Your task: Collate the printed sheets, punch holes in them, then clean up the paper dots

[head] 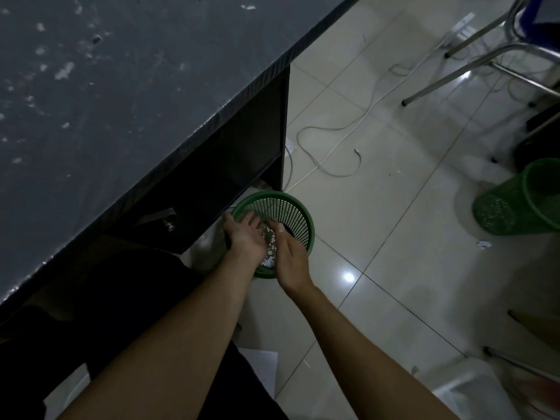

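— Where are your hands, and what room have they got?

— Both sit over the green mesh wastebasket (285, 213) at the middle of the frame. My left hand (247, 237) lies palm up, fingers relaxed and straight, a released grip that cups nothing tightly. My right hand (291, 256) stands on edge just beside it, fingers straight, likewise a released grip. The paper dots (270, 248) lie between the two palms, over the basket's mouth.

— What hems you in?

— The bench (106, 95) runs its dark edge diagonally from the top centre down to the lower left, with its black side panel (251, 144) close behind the basket. To the right the tiled floor (394, 237) is open.

— Anything else lying about?

— White cables (333, 144) loop across the tiles above the basket. A second green mesh basket (521, 201) lies tilted at the right edge, well apart, with pale specks inside. Chrome chair legs (472, 74) stand in the upper right. A white sheet (263, 368) lies on the floor between my forearms.

— Surfaces?

— The bench top is dark and matt, flecked with pale marks. The tiles are glossy and pale, showing a bright spot of light. The basket is round, perforated plastic.
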Demonstrator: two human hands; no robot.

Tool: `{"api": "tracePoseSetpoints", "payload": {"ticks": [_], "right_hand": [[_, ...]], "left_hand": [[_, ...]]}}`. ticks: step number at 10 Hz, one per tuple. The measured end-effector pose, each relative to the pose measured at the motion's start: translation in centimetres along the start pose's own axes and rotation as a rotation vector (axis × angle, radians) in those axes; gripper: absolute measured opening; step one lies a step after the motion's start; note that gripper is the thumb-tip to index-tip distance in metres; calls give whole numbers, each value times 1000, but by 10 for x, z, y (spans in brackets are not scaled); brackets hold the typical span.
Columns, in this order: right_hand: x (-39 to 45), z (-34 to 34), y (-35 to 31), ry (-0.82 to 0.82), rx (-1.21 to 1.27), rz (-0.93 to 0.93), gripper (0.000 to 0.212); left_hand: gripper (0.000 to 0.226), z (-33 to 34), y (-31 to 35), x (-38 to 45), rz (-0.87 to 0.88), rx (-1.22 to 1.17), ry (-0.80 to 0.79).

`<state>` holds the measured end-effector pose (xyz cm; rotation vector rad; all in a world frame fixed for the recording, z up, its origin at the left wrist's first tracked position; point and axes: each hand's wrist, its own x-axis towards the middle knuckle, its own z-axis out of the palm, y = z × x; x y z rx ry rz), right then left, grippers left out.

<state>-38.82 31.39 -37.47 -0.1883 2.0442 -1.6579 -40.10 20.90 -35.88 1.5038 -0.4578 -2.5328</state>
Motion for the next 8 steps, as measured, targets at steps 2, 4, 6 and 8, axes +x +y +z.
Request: {"api": "tracePoseSetpoints", "payload": {"ticks": [2, 4, 6, 8], "right_hand": [[-5, 13, 5, -126, -107, -113, 54], [0, 12, 2, -91, -134, -50, 58], [0, 12, 5, -165, -230, -75, 60], [10, 11, 4, -43, -150, -65, 67]], "left_hand": [[81, 0, 4, 1, 1, 80, -6], [84, -5, 8, 2, -23, 84, -54], [91, -7, 11, 2, -57, 82, -84], [95, -11, 13, 3, -80, 62, -164]]}}
